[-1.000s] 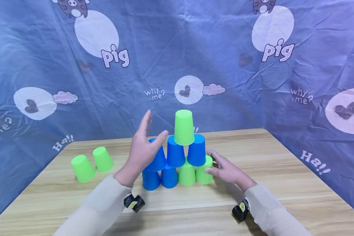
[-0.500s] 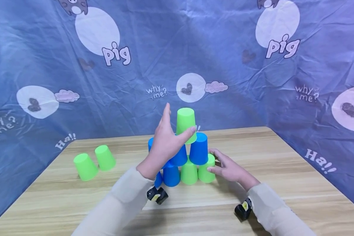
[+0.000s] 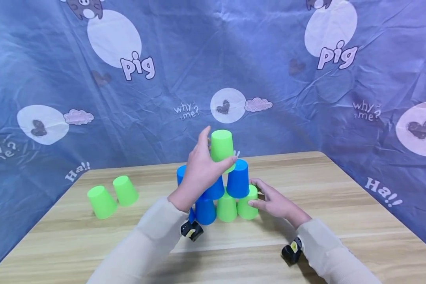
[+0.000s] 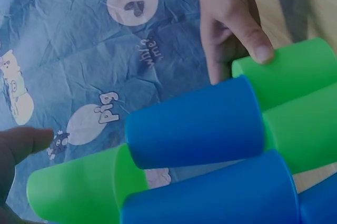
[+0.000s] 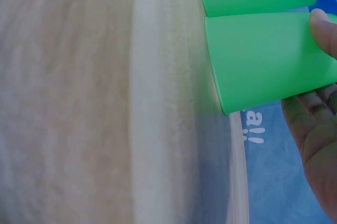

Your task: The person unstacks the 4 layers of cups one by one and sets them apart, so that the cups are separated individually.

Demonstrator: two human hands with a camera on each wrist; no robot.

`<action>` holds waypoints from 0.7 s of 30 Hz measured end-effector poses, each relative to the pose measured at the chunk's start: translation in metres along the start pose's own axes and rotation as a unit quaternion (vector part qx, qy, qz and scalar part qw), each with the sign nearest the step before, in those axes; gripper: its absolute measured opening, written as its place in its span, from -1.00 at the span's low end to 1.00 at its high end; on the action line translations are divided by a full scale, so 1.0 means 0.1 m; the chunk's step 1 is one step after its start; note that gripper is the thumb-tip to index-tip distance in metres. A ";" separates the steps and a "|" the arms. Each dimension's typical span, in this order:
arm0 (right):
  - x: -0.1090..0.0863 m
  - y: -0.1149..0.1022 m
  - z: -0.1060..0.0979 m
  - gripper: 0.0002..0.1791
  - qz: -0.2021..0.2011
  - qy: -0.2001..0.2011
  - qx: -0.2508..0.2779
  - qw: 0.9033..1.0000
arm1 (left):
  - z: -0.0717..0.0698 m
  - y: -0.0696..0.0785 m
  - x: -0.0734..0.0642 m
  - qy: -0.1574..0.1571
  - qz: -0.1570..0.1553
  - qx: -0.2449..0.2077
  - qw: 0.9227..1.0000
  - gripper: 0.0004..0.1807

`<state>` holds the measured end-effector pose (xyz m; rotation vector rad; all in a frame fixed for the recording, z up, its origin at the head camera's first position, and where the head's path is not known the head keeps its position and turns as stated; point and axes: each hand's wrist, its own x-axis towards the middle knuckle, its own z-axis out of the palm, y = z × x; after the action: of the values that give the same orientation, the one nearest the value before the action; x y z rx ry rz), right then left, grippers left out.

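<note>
Upside-down cups form a tiered stack in the head view. A green cup [image 3: 221, 144] stands on top, over a blue cup [image 3: 238, 181] and another blue cup [image 3: 215, 190]. My left hand [image 3: 200, 171] surrounds the top cup, thumb across its front and fingers at its left side; the left wrist view shows a gap between a finger [image 4: 29, 142] and this cup. At the bottom right, my right hand [image 3: 275, 202] holds a green cup [image 5: 263, 60] between thumb and fingers. My left hand and forearm hide part of the blue cups on the left.
Two more upside-down green cups, one nearer [image 3: 102, 203] and one farther [image 3: 126, 191], stand apart on the left of the wooden table [image 3: 241, 260]. A blue printed cloth [image 3: 184, 51] hangs behind the table.
My left hand has moved right from beside the stack to the top green cup, its fingers coming round the side. The right hand stays at the bottom right cup.
</note>
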<state>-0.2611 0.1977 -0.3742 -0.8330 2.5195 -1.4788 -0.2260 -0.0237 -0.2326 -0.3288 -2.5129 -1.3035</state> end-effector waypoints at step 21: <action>0.00 0.00 0.01 -0.35 0.011 0.000 -0.001 1.000 | 0.07 -0.16 0.08 0.048 0.033 -0.027 0.998 -0.19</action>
<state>-0.2608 0.1965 -0.3744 -0.8042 2.5214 -1.4696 -0.2395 -0.0260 -0.2457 -0.3482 -2.3704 -1.3314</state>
